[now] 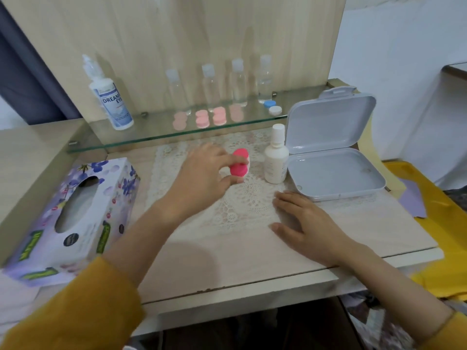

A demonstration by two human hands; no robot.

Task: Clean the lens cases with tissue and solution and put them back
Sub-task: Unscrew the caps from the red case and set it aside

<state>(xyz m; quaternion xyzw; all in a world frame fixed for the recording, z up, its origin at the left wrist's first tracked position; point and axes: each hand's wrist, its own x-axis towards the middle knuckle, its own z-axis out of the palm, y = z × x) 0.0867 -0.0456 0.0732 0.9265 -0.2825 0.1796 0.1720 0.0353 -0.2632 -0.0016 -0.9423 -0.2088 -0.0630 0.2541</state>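
Your left fingers [219,157] and thumb pinch the hot-pink lens case [238,164], one fingertip lying across its top and the thumb under its near edge. You hold the case over the far part of the lace mat [252,200]; whether it touches the lace cannot be told. Your left hand [202,178] reaches in from the near left, in a mustard sleeve [75,306].

Your right fingers [288,202] lie straight and spread, grasping nothing, and your right hand [303,223] rests palm down on the mat's right edge and the pale wooden table [252,256].

Just right of the pink case stands a small white bottle [276,160], upright and capped. Right of that, touching or nearly touching it, lies a pale grey box [336,178] with its lid swung up and back. A floral tissue box [68,218] lies at the near left of the table, its opening facing up.

Farther back runs a glass shelf [156,137]. On its left stands the solution bottle [111,97], tilted in this wide view. Four clear bottles [209,84] stand in a row along the back, with four pale pink lens cases [202,118] in front of them and a blue-and-white lens case [272,107] at the right end. Yellow cloth [449,231] lies off the table's right side.
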